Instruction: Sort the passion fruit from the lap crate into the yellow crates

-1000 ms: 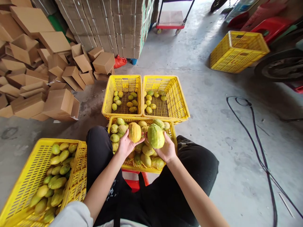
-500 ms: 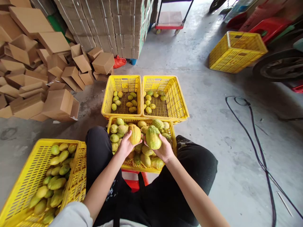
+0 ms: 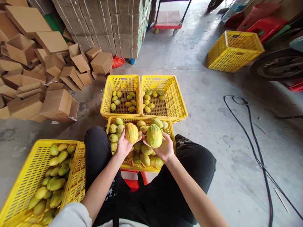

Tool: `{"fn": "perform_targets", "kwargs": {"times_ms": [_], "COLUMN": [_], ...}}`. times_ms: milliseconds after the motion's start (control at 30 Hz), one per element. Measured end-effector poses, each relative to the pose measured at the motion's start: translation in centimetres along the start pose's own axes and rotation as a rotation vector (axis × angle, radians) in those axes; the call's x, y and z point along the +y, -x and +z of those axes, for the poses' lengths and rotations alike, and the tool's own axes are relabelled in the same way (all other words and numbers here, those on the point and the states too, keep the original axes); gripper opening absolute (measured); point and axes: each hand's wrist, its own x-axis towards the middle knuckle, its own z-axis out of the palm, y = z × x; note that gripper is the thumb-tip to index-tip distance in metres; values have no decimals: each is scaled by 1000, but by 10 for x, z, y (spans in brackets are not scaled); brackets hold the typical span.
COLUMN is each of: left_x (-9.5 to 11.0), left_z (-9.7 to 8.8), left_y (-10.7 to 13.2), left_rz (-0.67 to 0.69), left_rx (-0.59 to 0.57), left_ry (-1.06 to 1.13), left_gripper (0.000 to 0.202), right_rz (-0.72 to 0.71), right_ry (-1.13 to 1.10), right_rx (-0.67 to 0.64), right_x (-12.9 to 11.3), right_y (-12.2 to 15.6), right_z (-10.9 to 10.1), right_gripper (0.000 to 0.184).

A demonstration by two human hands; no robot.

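My left hand [image 3: 123, 145] is closed around a yellow-orange fruit [image 3: 131, 132]. My right hand [image 3: 165, 148] grips a larger green-yellow fruit [image 3: 154, 136]. Both fruits are held side by side above the near yellow crate [image 3: 140, 169], which rests between my knees and holds several green and yellow fruits. Two more yellow crates stand just beyond it: the left one [image 3: 106, 97] and the right one [image 3: 177, 97], each with several small fruits on its floor.
A yellow crate [image 3: 21, 186] full of elongated green-yellow fruits sits at my left. Cardboard boxes [image 3: 56, 104] are piled at the left, with stacked cartons [image 3: 111, 25] behind. Another yellow crate [image 3: 234, 50], a cart [image 3: 168, 22], a wheel [image 3: 276, 67] and a black cable [image 3: 253, 142] lie on the concrete floor.
Both hands have turned their fruits while holding them over the near crate; the right fruit rotated from lengthwise back to a rounder face. The view drifted slightly.
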Motion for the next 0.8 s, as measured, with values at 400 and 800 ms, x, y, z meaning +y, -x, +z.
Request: {"fn": "perform_targets", "kwargs": {"times_ms": [400,800], "left_x": [-9,-6], "left_z": [-8,-4], "left_y": [-8,-6], "left_rz": [-46,-85], "left_rx": [12,-55], "left_ry": [-218,20], "left_gripper": [36,29], "right_rz": [-81,-74], "right_ry": [125,164], "right_rx": [34,24], "right_x": [9,10], "right_y": [-5,-5], "right_z": [-6,-3], "right_gripper": [34,31]}}
